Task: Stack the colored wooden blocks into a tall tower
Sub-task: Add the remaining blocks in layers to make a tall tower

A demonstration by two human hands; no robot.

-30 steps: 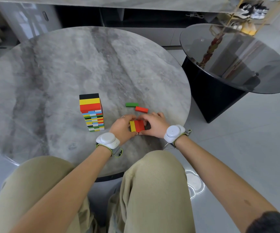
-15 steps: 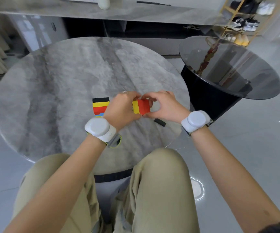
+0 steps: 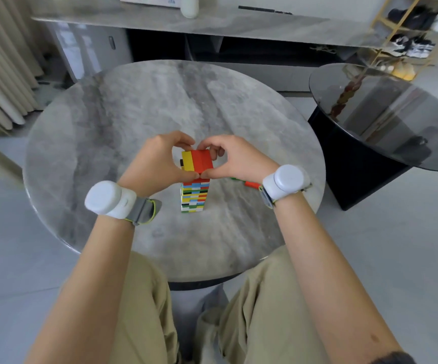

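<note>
L hand (image 3: 157, 164) & R hand (image 3: 235, 160) curled, thumbs touching, both pinching blocks (image 3: 196, 161) atop tower (image 3: 194, 195), w/ blocks between hands.

Grips: two, left grip (image 3: 157, 164) and right grip (image 3: 238, 160). White wrist devices: two, left wrist device (image 3: 107, 197) and right wrist device (image 3: 284, 179). Tower (image 3: 195, 197): one; its block total cannot be counted. Held blocks: one yellow block (image 3: 188, 161), plus red blocks (image 3: 202, 160), number unclear. Loose blocks: two, one loose red block (image 3: 251, 183) and one green block (image 3: 235, 179). Tables: two, marble table (image 3: 107, 122) and glass table (image 3: 396, 122)
</note>
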